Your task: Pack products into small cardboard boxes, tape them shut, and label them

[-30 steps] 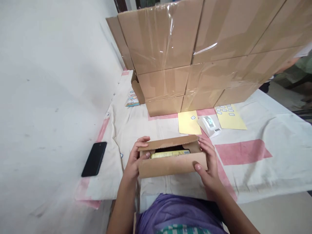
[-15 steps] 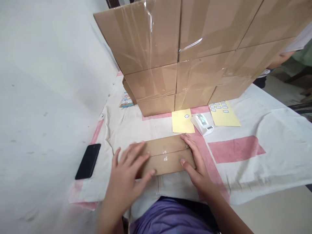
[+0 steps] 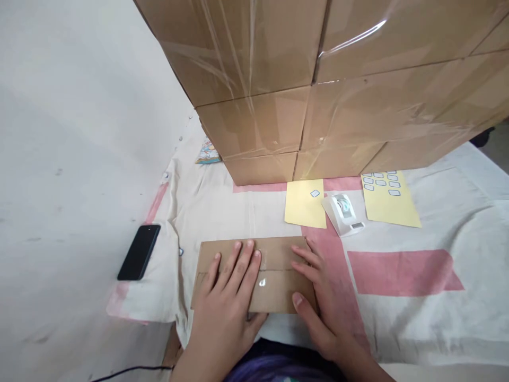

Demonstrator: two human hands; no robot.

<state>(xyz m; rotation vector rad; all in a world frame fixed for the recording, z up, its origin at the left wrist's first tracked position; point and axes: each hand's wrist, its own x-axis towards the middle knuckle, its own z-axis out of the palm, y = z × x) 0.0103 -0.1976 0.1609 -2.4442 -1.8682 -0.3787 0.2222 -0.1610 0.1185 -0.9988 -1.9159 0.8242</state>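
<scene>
A flat, closed cardboard box (image 3: 278, 297) lies in front of me on the cloth-covered table, with a seam along its top and a small shiny bit of clear tape at the middle. My left hand (image 3: 228, 297) rests palm down on its left half, fingers stretched out and spread, thumb at the near edge. At the right end, my right hand (image 3: 318, 297) holds the box, with fingertips and thumb on the top and the rest of the hand round the side. What is inside the box cannot be seen.
Behind the box stands a tall stack of taped cardboard boxes (image 3: 254, 127). Two yellow sheets (image 3: 304, 204) with small labels and a white device (image 3: 342, 215) lie before it. A black phone (image 3: 139, 252) is at left by the wall. A colourful packet (image 3: 208, 152) peeks out behind the stack.
My left hand has come down from the box's left end to lie flat on its top. My right hand's fingers have shifted slightly at the right end. The view has tilted and moved closer.
</scene>
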